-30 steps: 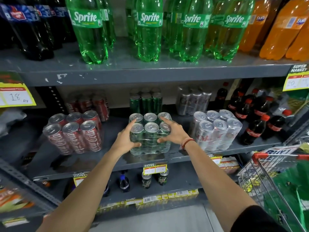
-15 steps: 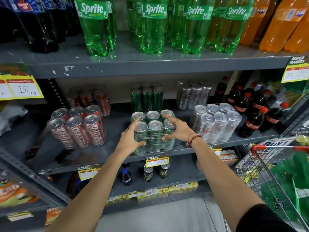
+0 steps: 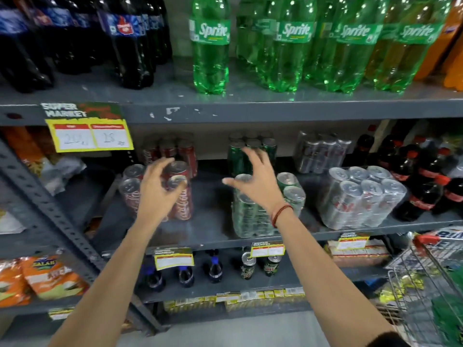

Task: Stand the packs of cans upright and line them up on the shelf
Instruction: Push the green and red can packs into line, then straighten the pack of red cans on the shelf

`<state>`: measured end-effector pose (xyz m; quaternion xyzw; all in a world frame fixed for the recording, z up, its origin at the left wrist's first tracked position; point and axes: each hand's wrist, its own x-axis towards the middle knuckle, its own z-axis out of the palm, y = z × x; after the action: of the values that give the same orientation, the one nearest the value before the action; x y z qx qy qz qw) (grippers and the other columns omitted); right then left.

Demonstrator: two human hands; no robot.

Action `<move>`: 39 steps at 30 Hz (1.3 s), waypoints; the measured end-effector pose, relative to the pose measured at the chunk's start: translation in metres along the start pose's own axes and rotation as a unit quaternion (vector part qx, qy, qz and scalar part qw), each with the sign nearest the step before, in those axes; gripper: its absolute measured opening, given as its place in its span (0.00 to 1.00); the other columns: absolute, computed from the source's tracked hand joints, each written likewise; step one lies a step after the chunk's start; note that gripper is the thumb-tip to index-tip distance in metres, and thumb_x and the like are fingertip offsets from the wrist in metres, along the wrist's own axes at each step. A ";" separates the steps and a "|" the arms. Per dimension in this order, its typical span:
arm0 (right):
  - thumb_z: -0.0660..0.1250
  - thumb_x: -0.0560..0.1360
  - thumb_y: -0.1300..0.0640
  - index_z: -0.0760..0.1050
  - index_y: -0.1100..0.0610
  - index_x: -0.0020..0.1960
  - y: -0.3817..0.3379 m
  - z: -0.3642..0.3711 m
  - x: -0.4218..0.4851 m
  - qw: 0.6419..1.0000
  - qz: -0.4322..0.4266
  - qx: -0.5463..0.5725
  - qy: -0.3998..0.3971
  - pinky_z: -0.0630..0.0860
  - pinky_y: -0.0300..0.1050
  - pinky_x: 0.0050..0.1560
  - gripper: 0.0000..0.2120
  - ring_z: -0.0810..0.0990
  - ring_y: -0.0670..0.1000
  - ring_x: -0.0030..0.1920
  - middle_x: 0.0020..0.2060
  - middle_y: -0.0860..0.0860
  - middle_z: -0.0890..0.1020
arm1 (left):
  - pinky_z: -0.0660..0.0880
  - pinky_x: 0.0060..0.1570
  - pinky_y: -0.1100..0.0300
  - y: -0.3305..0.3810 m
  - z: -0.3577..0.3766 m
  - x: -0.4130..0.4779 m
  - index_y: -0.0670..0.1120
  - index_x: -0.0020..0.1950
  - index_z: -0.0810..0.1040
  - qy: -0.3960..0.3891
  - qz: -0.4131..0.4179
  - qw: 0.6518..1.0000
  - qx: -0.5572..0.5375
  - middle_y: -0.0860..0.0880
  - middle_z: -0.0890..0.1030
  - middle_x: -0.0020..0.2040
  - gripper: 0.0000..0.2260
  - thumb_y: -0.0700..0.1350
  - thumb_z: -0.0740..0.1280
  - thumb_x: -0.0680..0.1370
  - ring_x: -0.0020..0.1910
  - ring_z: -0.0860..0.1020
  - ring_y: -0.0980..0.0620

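Observation:
Three shrink-wrapped packs of cans stand upright on the middle grey shelf (image 3: pixel 213 229). The red pack (image 3: pixel 181 204) is on the left, partly behind my left hand (image 3: pixel 156 191), whose fingers are spread in front of its top. The green pack (image 3: pixel 250 216) stands in the middle near the shelf's front edge. My right hand (image 3: pixel 255 182) hovers open in front of its top left, fingers apart, holding nothing. The silver pack (image 3: pixel 360 196) sits to the right. More red (image 3: pixel 175 151), green (image 3: pixel 263 149) and silver packs (image 3: pixel 320 151) stand behind them.
Large dark cola and green Sprite bottles (image 3: pixel 210 46) fill the shelf above. Small cola bottles (image 3: pixel 421 186) stand right of the silver pack. A wire shopping trolley (image 3: pixel 431 284) is at lower right. Snack bags (image 3: pixel 50 279) lie lower left; small bottles and cans stand on the shelf below.
Both hands have let go of the green pack and shifted left; my left hand now hovers at the red pack. The camera has turned left.

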<state>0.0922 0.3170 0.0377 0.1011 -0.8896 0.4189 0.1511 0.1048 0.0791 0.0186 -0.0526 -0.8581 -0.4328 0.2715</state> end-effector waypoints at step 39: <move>0.74 0.69 0.62 0.60 0.44 0.74 -0.031 0.127 -0.035 0.982 0.052 -0.045 -0.175 0.71 0.50 0.66 0.40 0.68 0.46 0.48 0.71 0.54 0.70 | 0.63 0.67 0.57 -0.091 -0.067 -0.035 0.50 0.74 0.61 -0.176 -0.110 0.976 0.059 0.45 0.70 0.71 0.39 0.40 0.76 0.67 0.67 0.71 0.44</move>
<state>0.1108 0.2007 -0.0286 0.1199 -0.9243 0.3615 -0.0246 0.1331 -0.0241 -0.0322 -0.0177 -0.9170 -0.3925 0.0694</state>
